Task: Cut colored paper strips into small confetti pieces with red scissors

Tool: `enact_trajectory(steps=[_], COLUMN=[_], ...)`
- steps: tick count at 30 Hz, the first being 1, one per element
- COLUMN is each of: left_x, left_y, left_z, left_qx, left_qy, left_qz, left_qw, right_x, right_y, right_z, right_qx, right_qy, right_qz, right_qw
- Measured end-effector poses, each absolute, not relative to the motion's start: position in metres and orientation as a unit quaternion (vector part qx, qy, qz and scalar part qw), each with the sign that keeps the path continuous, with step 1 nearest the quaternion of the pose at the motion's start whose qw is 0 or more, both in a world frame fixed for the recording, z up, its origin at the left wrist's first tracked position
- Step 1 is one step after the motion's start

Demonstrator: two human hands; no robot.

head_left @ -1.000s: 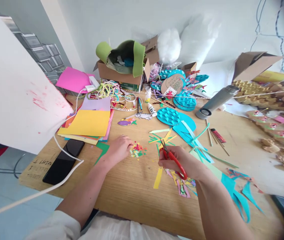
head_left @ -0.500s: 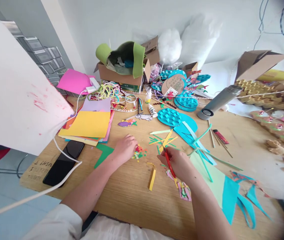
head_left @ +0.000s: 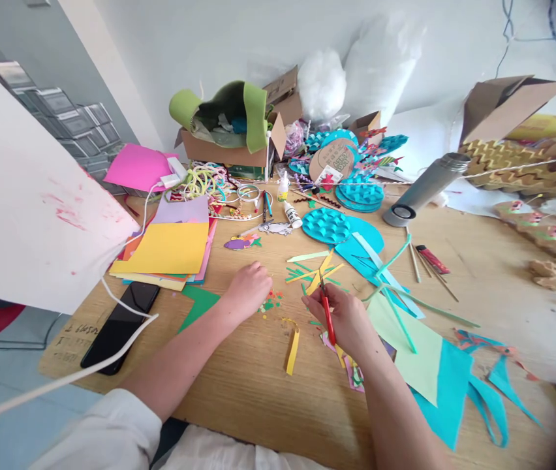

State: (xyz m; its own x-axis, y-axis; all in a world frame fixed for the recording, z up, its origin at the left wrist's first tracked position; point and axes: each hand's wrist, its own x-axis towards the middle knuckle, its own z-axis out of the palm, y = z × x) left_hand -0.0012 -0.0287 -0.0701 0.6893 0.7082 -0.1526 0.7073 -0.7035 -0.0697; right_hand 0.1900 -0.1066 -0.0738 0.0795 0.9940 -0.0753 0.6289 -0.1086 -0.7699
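My left hand [head_left: 247, 291] rests at the pile of small paper bits [head_left: 272, 301], palm down with its fingers curled together. Whatever those fingertips may pinch is hidden. Red-handled scissors [head_left: 327, 314] are gripped in my right hand [head_left: 344, 316], blades pointing away from me over yellow and green paper strips [head_left: 314, 277]. A curled yellow strip [head_left: 293, 351] lies on the table between my forearms. Beside my right wrist are pink and multicoloured scraps [head_left: 353, 373], partly covered by the arm. Green paper [head_left: 200, 307] lies partly under my left forearm.
Stacked coloured paper [head_left: 173, 248] and a black phone [head_left: 120, 329] with a white cable lie left. Glue bottles [head_left: 292, 215] and a paper fish [head_left: 241, 242] sit ahead. Right are blue egg-tray pieces [head_left: 327, 226], pale green paper [head_left: 408, 343] and a steel flask [head_left: 427, 189].
The view has shifted slightly. My left hand has come further over the paper bits, hiding the red ones. In my right hand the scissors have turned a little more upright.
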Motion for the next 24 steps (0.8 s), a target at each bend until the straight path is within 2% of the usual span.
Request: enact_trajectory(steps=[9,17,21,24], left_x=[0.012,0.001,-0.011,-0.018], left_y=[-0.026,-0.019,-0.01,-0.007], left_z=[-0.068,-0.073,-0.079,-0.085], left_qx=[-0.922,-0.914,-0.875,-0.772], left_qy=[-0.371,-0.4,-0.463,-0.516], left_qz=[0.112,0.063,-0.047,-0.175], left_qw=[0.013,-0.022,-0.134,-0.326], right_x=[0.193,0.193,0.193,0.192], right_y=[-0.11,-0.111,-0.111,-0.11], right_z=[-0.074,-0.072,-0.071,-0.07], right_qx=[-0.668,-0.672,-0.668,-0.655], right_qy=[-0.605,-0.604,-0.596,-0.57], right_qz=[0.318,0.315,0.329,0.368], right_qw=[0.296,0.29,0.302,0.333])
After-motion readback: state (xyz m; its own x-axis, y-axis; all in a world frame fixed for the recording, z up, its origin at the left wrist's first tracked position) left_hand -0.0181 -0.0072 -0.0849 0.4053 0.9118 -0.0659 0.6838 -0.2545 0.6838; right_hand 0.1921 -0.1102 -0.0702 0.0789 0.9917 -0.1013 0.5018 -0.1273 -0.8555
